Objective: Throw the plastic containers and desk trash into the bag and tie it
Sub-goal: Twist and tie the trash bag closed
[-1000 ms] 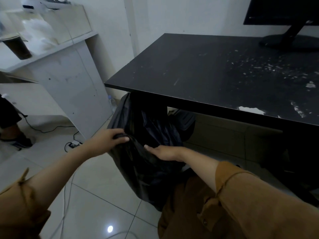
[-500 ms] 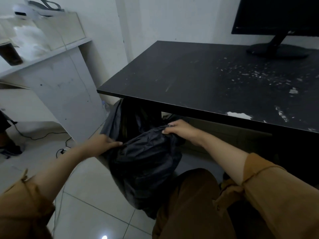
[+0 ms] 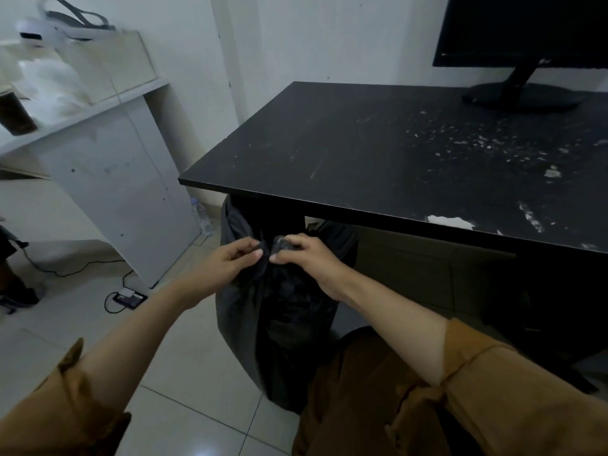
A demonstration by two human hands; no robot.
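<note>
A black plastic trash bag stands on the floor at the near left corner of the black desk, partly under it. Its mouth is gathered into a bunch at the top. My left hand pinches the left part of the gathered plastic. My right hand grips the right part, fingers curled round it. The two hands almost touch above the bag. The bag's contents are hidden.
A monitor stands at the desk's far right, with small white scraps scattered near it. A white shelf unit stands left, a plastic bottle by its foot. A power strip and cable lie on the tiled floor.
Both hands have come together at the top of the bag, drawing its open mouth into a tight bunch. Earlier they held the rim apart.
</note>
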